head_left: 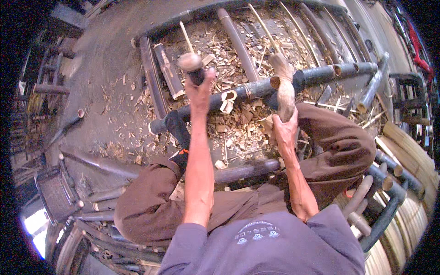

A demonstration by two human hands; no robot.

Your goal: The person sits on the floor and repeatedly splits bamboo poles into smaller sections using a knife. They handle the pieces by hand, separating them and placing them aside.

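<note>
My left hand [200,94], slightly blurred, is raised over the near bamboo pole. Its fingers are closed round a short dark piece with a pale round end [189,62], whose kind I cannot make out. In my right hand [285,130] is a rough wooden club [286,89], reaching across the pole. That dark bamboo pole [259,88] lies crosswise between my feet and has openings cut along it. Near its middle sits a pale-edged cut piece [228,101]. The pole's left part passes behind my left forearm.
Beyond the pole, bamboo crosspieces [238,43] run to a far curved pole [197,16]. Wood chips [247,121] litter the floor. A loose bamboo length [168,71] lies at the left. My bent legs flank the work, and a small dark stool [57,195] stands left.
</note>
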